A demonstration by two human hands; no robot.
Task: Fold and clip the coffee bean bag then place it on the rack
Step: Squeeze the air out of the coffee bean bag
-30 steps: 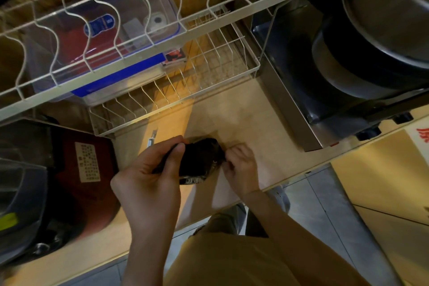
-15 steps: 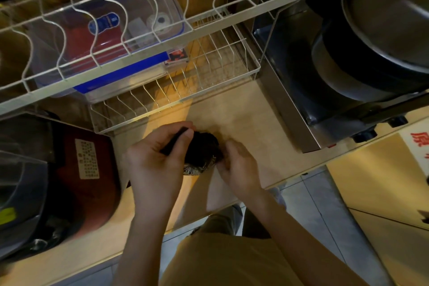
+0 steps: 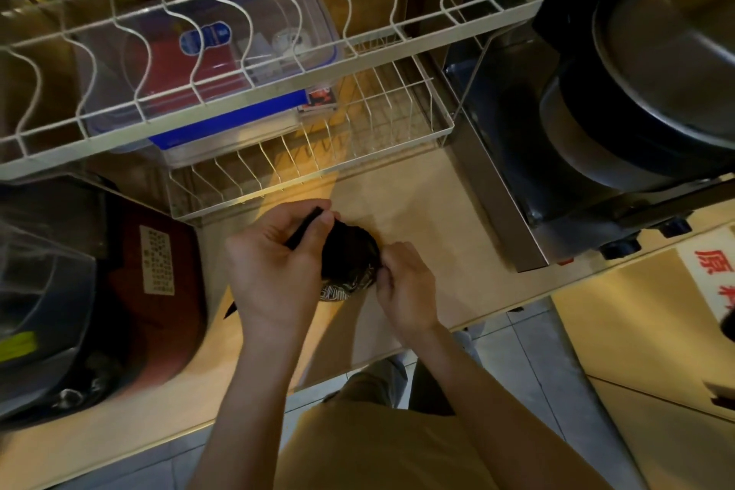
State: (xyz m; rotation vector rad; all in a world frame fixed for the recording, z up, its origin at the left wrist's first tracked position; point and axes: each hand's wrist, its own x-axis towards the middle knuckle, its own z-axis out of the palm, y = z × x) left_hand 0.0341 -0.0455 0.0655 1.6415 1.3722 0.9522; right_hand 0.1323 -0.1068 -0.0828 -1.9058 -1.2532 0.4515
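A small black coffee bean bag (image 3: 350, 259) with a patterned lower edge is held just above the wooden counter, in front of the white wire rack (image 3: 318, 167). My left hand (image 3: 278, 263) grips its left side and pinches a thin black strip, the folded top or a clip, between thumb and fingers. My right hand (image 3: 405, 286) pinches the bag's right edge. Most of the bag is hidden by my hands. The rack's lower shelf lies directly behind the bag; its upper tier (image 3: 278, 52) spans the top of the view.
A clear plastic box with a blue lid (image 3: 222, 123) fills the left part of the rack's lower shelf. A red and black appliance (image 3: 119, 282) stands at the left. A steel machine with a big pot (image 3: 596, 131) stands at the right. Bare counter (image 3: 445, 219) lies between.
Both hands have carried the bag a little away from me, closer to the rack's front edge. My left hand now pinches the thin black strip above the bag.
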